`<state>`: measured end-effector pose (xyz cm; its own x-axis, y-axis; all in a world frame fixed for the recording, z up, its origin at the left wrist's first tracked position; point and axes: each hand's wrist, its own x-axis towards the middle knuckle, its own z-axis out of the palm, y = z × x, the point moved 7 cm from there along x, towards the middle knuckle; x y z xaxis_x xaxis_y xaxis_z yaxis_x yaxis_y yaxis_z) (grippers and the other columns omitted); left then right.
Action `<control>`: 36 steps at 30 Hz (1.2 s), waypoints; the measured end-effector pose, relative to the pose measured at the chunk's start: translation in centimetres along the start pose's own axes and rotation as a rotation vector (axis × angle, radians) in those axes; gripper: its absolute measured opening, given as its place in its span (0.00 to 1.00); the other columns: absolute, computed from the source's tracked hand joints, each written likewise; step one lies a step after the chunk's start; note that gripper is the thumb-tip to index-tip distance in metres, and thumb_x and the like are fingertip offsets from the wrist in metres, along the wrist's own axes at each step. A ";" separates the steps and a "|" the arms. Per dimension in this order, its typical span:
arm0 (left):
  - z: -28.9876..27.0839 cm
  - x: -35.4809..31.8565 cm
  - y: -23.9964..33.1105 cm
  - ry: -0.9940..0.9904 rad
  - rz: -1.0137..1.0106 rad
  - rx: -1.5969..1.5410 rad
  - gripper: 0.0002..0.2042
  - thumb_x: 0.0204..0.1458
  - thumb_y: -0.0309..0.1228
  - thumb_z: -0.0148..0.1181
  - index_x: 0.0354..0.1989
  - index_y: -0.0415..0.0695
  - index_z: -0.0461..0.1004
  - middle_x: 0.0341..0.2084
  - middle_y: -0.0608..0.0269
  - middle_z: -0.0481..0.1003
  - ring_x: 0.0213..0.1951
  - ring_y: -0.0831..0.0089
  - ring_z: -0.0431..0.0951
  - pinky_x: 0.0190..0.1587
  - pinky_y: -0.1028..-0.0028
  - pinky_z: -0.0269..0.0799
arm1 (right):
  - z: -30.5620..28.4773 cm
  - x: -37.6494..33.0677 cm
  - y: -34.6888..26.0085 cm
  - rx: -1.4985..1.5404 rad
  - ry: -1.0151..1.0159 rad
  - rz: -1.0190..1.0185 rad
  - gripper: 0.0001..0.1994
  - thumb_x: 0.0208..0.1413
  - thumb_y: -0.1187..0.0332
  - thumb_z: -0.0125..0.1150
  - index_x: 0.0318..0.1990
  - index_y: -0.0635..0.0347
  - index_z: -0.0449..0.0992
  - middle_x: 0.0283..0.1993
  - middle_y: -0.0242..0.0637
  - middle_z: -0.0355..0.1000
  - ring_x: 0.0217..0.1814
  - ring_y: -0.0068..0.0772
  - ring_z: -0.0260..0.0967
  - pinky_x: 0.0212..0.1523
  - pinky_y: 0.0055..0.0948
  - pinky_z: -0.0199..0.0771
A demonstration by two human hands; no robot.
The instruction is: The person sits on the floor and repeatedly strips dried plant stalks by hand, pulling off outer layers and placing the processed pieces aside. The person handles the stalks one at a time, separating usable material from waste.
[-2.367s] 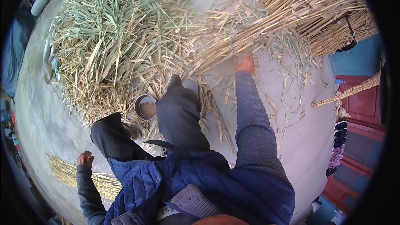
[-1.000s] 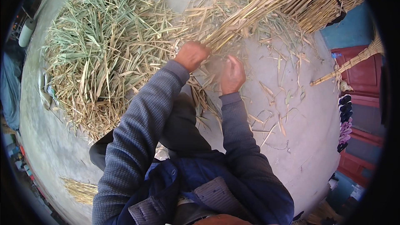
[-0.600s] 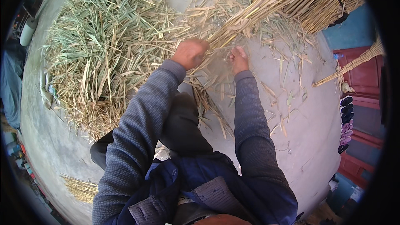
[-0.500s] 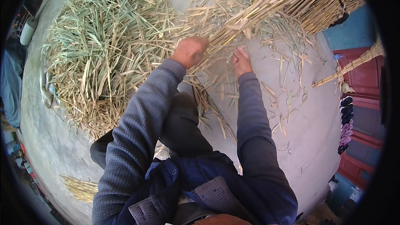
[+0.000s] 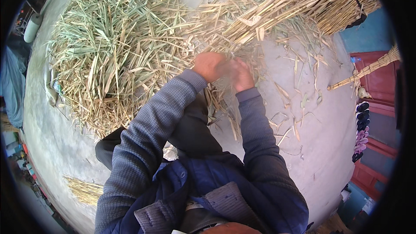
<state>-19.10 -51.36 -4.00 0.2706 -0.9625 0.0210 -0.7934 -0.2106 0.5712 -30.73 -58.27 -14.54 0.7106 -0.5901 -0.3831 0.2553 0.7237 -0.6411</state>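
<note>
My left hand [image 5: 209,65] and my right hand [image 5: 241,73] are close together, both closed on the near ends of dry yellow reed stalks [image 5: 277,8] that stretch away to the upper right. The hands are slightly blurred. A big heap of stripped greenish-yellow leaves [image 5: 117,52] lies to the left of my hands. My dark trouser knee [image 5: 195,125] sits just below the hands, with loose husks beside it.
A grey concrete floor [image 5: 320,147] carries scattered leaf scraps at right. A tidy small bundle of stalks [image 5: 84,188] lies at lower left. A straw broom [image 5: 368,69] leans by a red door [image 5: 377,91] at right, with dark footwear below it.
My left hand came up from the lower left to the stalks. My right hand has moved left until it meets the left hand on the stalk ends.
</note>
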 end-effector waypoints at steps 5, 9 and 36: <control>-0.7 -0.9 -0.6 0.112 0.113 0.032 0.18 0.54 0.49 0.61 0.28 0.44 0.75 0.23 0.53 0.77 0.31 0.51 0.79 0.30 0.57 0.72 | 3.7 -0.8 -0.1 0.040 -0.100 0.040 0.11 0.60 0.68 0.62 0.47 0.61 0.72 0.42 0.35 0.76 0.39 0.26 0.75 0.44 0.25 0.74; -0.2 -1.0 -0.5 -0.058 0.113 0.292 0.16 0.55 0.45 0.60 0.33 0.42 0.75 0.22 0.54 0.78 0.28 0.54 0.81 0.29 0.60 0.75 | 4.6 -0.6 0.5 -0.001 -0.065 0.061 0.13 0.61 0.64 0.64 0.46 0.63 0.74 0.43 0.38 0.76 0.39 0.30 0.76 0.44 0.29 0.75; -4.7 -10.1 2.6 -0.157 0.353 0.482 0.13 0.60 0.40 0.54 0.30 0.44 0.71 0.15 0.52 0.73 0.23 0.52 0.77 0.26 0.56 0.70 | -5.0 1.6 0.3 0.111 0.409 -0.039 0.12 0.47 0.80 0.71 0.39 0.64 0.76 0.23 0.28 0.68 0.15 0.16 0.55 0.14 0.18 0.49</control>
<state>-21.31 -41.40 1.09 -0.1076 -0.9942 -0.0006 -0.9875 0.1068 0.1156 -32.79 -60.80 -18.64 0.3864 -0.6950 -0.6063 0.3618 0.7189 -0.5936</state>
